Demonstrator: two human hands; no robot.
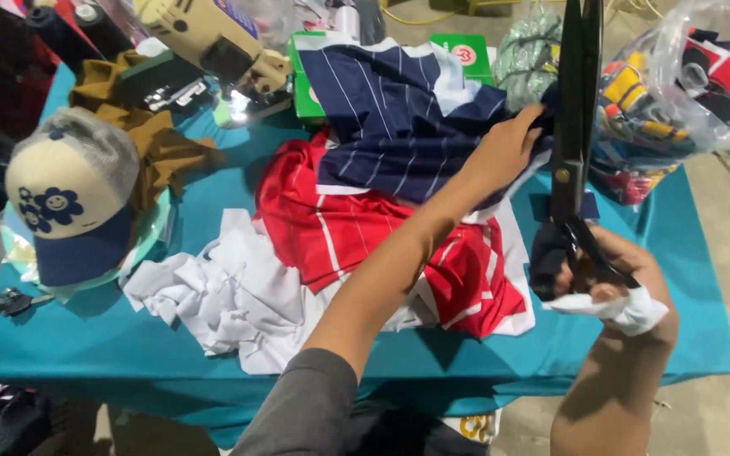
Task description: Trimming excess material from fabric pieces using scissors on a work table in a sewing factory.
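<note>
At the right edge of the table, the right hand (614, 283) is closed through the black handles of a large pair of scissors (574, 127), a white scrap of cloth (627, 308) wrapped or tucked around the fingers, perhaps as padding against the handles. The scissors stand nearly upright, their long dark blades pointing away from the body and reaching up past the top of the view; whether the blades are parted cannot be told from here, since they read as one dark bar.

Just left of the blades, the left hand (504, 152) is stretched forward and closed on the edge of a navy striped fabric (399, 118), pinching it and drawing it toward the scissors. That pull looks meant to keep the cloth taut and lifted where the blades meet it, so it can be worked cleanly rather than bunching.

Under the navy piece lies a red striped fabric (340, 228), spread flat, and beside it toward the body a crumpled heap of white fabric (230, 295). All of this rests on a table covered in teal cloth (95, 338).

Further out, a cream and navy cap (65, 198) with a flower design sits at the left, next to brown folded fabric (158, 139). A small sewing machine (213, 42) stands at the far side, with green boxes (466, 51) behind the navy piece. A clear plastic bag (686, 93) full of colourful cloth pieces sits at the far right corner.
</note>
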